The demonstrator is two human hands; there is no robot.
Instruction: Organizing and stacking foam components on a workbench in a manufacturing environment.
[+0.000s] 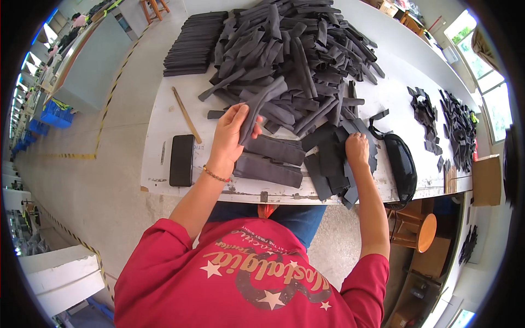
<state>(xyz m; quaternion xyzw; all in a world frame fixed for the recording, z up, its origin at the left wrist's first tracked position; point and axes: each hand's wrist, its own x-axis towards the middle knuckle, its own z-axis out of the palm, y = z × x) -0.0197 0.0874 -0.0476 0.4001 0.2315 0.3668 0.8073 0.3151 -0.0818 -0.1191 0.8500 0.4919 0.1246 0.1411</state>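
Observation:
My left hand (232, 131) is closed round a dark grey fabric sleeve (262, 101), a long, soft tube-like piece raised above the table and angled away to the right. Below it, similar sleeves (268, 169) lie in flat stacks near the table's front edge. Over a loose pile of flat dark grey pieces (330, 158), my right hand (357, 148) has its fingers curled and pinched at a piece on the pile's right side; the fingertips are partly hidden. Beyond both hands rises a large jumbled heap of dark grey sleeves (295, 60).
Left on the white table (158, 126) are a black phone-like slab (181, 160) and a thin wooden stick (186, 115). A neat stack of sleeves (195, 44) stands at the far left. A black mesh-covered object (401, 169) sits right of my right hand, with a wooden stool (425, 232) below.

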